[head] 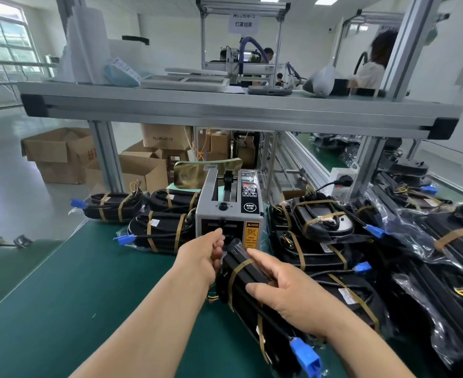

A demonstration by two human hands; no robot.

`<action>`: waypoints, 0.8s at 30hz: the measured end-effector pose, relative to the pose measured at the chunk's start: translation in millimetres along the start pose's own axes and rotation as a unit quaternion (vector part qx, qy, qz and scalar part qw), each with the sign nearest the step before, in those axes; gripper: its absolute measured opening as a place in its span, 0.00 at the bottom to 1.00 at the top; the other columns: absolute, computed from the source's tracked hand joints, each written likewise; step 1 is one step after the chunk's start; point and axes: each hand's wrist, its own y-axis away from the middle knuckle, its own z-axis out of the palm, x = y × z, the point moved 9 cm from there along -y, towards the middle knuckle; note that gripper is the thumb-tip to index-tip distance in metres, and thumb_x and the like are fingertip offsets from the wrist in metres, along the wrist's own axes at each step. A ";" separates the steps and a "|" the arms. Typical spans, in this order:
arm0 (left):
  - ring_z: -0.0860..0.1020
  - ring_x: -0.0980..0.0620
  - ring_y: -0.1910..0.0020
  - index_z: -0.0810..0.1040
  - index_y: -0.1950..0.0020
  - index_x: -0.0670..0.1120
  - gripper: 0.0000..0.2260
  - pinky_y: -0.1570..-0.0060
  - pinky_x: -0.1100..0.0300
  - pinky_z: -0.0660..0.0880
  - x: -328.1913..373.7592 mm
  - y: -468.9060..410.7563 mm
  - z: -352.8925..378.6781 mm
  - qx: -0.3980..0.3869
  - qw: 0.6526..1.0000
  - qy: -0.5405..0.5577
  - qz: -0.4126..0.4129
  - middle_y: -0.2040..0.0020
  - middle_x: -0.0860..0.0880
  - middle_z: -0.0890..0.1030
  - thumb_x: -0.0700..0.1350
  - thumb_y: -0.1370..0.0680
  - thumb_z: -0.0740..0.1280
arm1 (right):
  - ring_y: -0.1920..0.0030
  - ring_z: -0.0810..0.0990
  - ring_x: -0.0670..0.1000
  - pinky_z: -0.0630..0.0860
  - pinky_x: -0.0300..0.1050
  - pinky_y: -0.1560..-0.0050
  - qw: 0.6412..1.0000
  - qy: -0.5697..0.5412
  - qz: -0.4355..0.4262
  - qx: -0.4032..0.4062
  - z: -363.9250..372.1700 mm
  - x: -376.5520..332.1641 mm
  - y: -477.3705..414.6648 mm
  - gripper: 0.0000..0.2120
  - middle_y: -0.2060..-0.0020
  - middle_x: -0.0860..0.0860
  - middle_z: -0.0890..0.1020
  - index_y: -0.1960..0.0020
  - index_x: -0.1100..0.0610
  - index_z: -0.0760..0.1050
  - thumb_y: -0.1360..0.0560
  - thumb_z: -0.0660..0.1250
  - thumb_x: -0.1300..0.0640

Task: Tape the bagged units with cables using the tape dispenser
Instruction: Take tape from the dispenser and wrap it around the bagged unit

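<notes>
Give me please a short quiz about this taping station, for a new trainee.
1. True or false: the right hand grips the bagged unit lying before the tape dispenser.
2. The connector at that unit's near end is: A red, B blue, C yellow.
3. Fill in: the left hand is at the dispenser's ___ face (front or back).
Key: 1 true; 2 B; 3 front.

Tape dispenser [229, 208] stands on table [61, 290] between taped units [159, 230] and bagged units [320, 241]
</notes>
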 end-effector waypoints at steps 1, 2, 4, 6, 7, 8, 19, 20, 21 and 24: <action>0.69 0.61 0.81 0.81 0.55 0.44 0.06 0.83 0.68 0.65 0.2 0.0 2.0 0.003 1.000 0.011 -0.006 0.72 0.54 0.75 0.45 0.22 0.71 | 0.46 0.84 0.48 0.79 0.48 0.39 1.000 -0.001 0.002 0.004 -0.7 1.8 -0.5 0.33 0.43 0.42 0.84 0.25 0.33 0.60 0.27 0.67 0.43; 0.70 0.60 0.82 0.81 0.55 0.43 0.06 0.83 0.69 0.66 0.2 -0.1 3.0 0.009 1.000 0.025 -0.011 0.72 0.53 0.76 0.44 0.22 0.71 | 0.46 0.84 0.49 0.78 0.48 0.38 1.000 -0.003 0.002 0.007 -1.1 3.1 -1.1 0.33 0.43 0.42 0.84 0.25 0.33 0.60 0.26 0.67 0.43; 0.71 0.59 0.82 0.81 0.51 0.42 0.04 0.83 0.69 0.68 0.1 -1.4 4.1 0.026 0.998 0.054 -0.017 0.72 0.52 0.76 0.42 0.22 0.71 | 0.45 0.83 0.45 0.77 0.46 0.36 1.000 -0.001 -0.003 0.010 -1.1 3.3 -1.3 0.33 0.42 0.39 0.82 0.24 0.33 0.60 0.26 0.67 0.43; 0.72 0.59 0.77 0.81 0.46 0.41 0.07 0.83 0.69 0.68 0.5 -3.0 5.1 0.044 0.996 0.081 -0.015 0.69 0.51 0.77 0.41 0.23 0.71 | 0.44 0.81 0.39 0.75 0.42 0.35 1.000 0.006 -0.008 0.016 -2.2 2.3 -1.1 0.33 0.40 0.34 0.80 0.24 0.34 0.59 0.26 0.67 0.42; 0.72 0.58 0.76 0.80 0.45 0.42 0.08 0.83 0.69 0.67 0.9 -4.1 4.4 0.053 0.994 0.091 -0.009 0.68 0.51 0.77 0.40 0.24 0.72 | 0.44 0.81 0.37 0.74 0.40 0.35 1.000 0.006 -0.010 0.019 -2.8 1.9 -1.2 0.33 0.40 0.33 0.79 0.24 0.34 0.59 0.26 0.67 0.42; 0.72 0.58 0.75 0.80 0.47 0.42 0.07 0.83 0.69 0.66 1.3 -4.8 2.5 0.063 0.993 0.097 0.001 0.69 0.51 0.77 0.39 0.24 0.72 | 0.44 0.80 0.36 0.73 0.38 0.36 1.000 0.006 -0.010 0.021 -3.1 1.6 -0.9 0.33 0.40 0.33 0.79 0.23 0.35 0.59 0.25 0.67 0.43; 0.69 0.57 0.75 0.79 0.65 0.45 0.09 0.70 0.65 0.69 26.1 57.5 -4.6 -0.128 0.960 -0.122 0.219 0.71 0.51 0.73 0.43 0.25 0.72 | 0.40 0.80 0.41 0.73 0.31 0.41 0.999 -0.018 -0.006 0.029 -1.3 3.8 -0.7 0.32 0.45 0.36 0.81 0.22 0.42 0.61 0.22 0.70 0.49; 0.69 0.57 0.74 0.80 0.62 0.44 0.07 0.69 0.65 0.69 26.2 63.2 -2.7 -0.133 0.953 -0.154 0.226 0.71 0.51 0.73 0.44 0.25 0.72 | 0.41 0.80 0.42 0.74 0.36 0.37 0.999 -0.021 -0.008 0.031 -1.0 3.3 -0.7 0.31 0.43 0.38 0.81 0.22 0.43 0.62 0.22 0.70 0.51; 0.68 0.57 0.74 0.80 0.61 0.43 0.07 0.68 0.64 0.68 26.4 66.2 -1.5 -0.131 0.947 -0.179 0.232 0.70 0.51 0.73 0.45 0.25 0.72 | 0.41 0.81 0.43 0.74 0.42 0.34 0.999 -0.022 -0.011 0.032 -0.6 2.3 -0.4 0.31 0.41 0.40 0.82 0.22 0.45 0.62 0.22 0.70 0.52; 0.67 0.56 0.73 0.79 0.63 0.46 0.08 0.70 0.65 0.67 27.8 68.3 0.0 -0.113 0.941 -0.215 0.237 0.72 0.52 0.71 0.45 0.25 0.73 | 0.42 0.80 0.38 0.73 0.38 0.34 0.999 -0.022 -0.017 0.031 -0.4 -2.6 1.6 0.31 0.39 0.39 0.81 0.22 0.44 0.62 0.22 0.70 0.52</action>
